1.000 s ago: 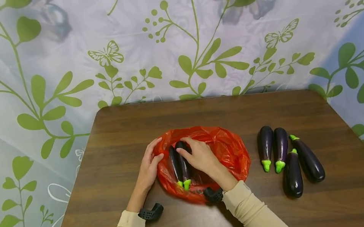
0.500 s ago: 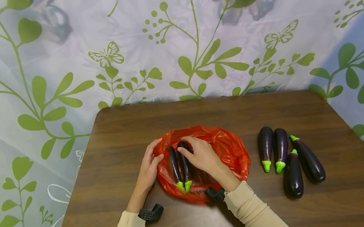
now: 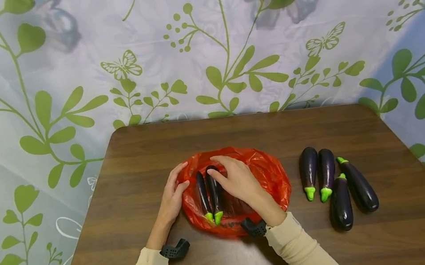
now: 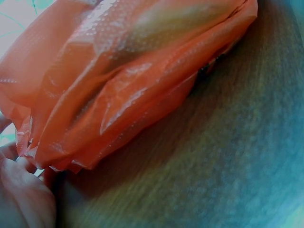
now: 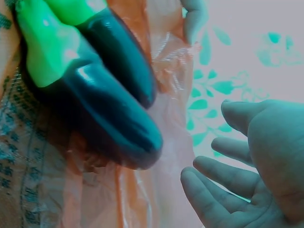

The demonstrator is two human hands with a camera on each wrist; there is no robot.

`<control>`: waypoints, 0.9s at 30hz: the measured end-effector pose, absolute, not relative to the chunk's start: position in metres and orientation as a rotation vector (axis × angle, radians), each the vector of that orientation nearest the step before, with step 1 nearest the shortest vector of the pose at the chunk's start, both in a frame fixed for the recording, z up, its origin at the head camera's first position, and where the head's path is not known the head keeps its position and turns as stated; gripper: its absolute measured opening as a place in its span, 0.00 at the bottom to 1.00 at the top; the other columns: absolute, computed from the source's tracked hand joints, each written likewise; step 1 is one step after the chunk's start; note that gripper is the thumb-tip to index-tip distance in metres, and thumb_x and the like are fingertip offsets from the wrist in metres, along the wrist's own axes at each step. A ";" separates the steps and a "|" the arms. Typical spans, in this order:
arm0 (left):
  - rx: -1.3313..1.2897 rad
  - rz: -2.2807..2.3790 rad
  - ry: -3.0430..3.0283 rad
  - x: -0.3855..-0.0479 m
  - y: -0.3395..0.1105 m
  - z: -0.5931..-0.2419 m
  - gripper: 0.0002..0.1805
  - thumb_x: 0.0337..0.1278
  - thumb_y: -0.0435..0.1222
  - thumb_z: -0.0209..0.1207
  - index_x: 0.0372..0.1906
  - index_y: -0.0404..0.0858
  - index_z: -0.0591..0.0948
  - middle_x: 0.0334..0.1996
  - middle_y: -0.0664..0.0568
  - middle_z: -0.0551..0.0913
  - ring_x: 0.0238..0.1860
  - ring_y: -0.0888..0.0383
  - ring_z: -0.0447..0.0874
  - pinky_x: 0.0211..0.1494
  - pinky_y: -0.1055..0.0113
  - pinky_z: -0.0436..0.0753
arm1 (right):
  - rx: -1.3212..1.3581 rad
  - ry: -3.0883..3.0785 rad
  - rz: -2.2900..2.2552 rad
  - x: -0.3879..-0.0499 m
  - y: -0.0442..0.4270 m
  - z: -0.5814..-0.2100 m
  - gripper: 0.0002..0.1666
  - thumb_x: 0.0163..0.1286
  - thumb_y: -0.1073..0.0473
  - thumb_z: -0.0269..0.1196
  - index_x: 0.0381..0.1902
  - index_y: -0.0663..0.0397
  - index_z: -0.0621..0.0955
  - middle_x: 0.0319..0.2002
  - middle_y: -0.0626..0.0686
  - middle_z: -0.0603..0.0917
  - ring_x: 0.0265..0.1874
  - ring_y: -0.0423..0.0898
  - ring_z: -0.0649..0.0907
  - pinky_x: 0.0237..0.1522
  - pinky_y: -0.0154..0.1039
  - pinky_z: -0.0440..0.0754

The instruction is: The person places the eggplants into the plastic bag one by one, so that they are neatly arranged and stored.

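Observation:
A red plastic bag lies on the table with its mouth spread upward. Inside its left part, two dark eggplants lie side by side: the left eggplant and the right eggplant, green stems toward the person. My left hand holds the bag's left rim; its fingertips are partly hidden by the film in the left wrist view. Over the bag, my right hand hovers with fingers spread. In the right wrist view that hand is apart from the nearer eggplant.
Several more eggplants lie grouped on the wooden table to the right of the bag. A leaf-patterned cloth hangs behind the table's far edge. Black wrist cameras sit on both wrists.
My right hand has let go of the right eggplant in the bag and lifted slightly up and right, fingers opening. The left hand stays at the rim.

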State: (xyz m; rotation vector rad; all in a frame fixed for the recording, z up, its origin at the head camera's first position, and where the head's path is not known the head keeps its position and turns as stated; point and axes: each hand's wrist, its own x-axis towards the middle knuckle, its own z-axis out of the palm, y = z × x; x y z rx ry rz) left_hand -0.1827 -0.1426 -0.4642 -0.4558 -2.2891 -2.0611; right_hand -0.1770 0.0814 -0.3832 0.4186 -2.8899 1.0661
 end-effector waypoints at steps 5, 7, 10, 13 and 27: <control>-0.462 -2.069 -2.278 -0.183 -0.139 -0.466 0.26 0.75 0.31 0.52 0.75 0.38 0.70 0.75 0.40 0.65 0.76 0.42 0.62 0.70 0.81 0.65 | 0.419 -2.848 1.052 -0.173 0.087 -0.379 0.28 0.75 0.44 0.64 0.67 0.51 0.80 0.63 0.52 0.83 0.60 0.52 0.84 0.63 0.53 0.81; -0.462 -2.074 -2.276 -0.182 -0.139 -0.467 0.26 0.75 0.31 0.52 0.75 0.38 0.69 0.76 0.40 0.64 0.77 0.42 0.61 0.70 0.81 0.65 | 0.415 -2.840 1.052 -0.170 0.088 -0.378 0.28 0.74 0.45 0.65 0.66 0.50 0.80 0.62 0.52 0.84 0.60 0.52 0.84 0.63 0.53 0.81; -0.450 -2.069 -2.282 -0.179 -0.141 -0.469 0.26 0.75 0.31 0.52 0.75 0.38 0.70 0.76 0.40 0.64 0.77 0.42 0.61 0.69 0.82 0.65 | 0.425 -2.834 1.062 -0.166 0.090 -0.377 0.28 0.73 0.45 0.66 0.67 0.50 0.80 0.63 0.51 0.84 0.60 0.51 0.84 0.63 0.53 0.81; -0.435 -2.052 -2.292 -0.176 -0.143 -0.471 0.26 0.75 0.31 0.52 0.74 0.39 0.70 0.76 0.41 0.65 0.77 0.42 0.61 0.69 0.82 0.64 | 0.442 -2.828 1.062 -0.160 0.091 -0.375 0.29 0.73 0.46 0.66 0.67 0.50 0.80 0.63 0.51 0.83 0.61 0.51 0.83 0.64 0.53 0.80; -0.460 -2.015 -2.308 -0.182 -0.142 -0.466 0.27 0.72 0.29 0.51 0.74 0.39 0.70 0.74 0.41 0.66 0.75 0.45 0.63 0.69 0.83 0.64 | 0.495 -2.827 0.915 -0.148 0.110 -0.341 0.28 0.75 0.45 0.64 0.68 0.48 0.79 0.66 0.51 0.81 0.66 0.53 0.80 0.68 0.56 0.76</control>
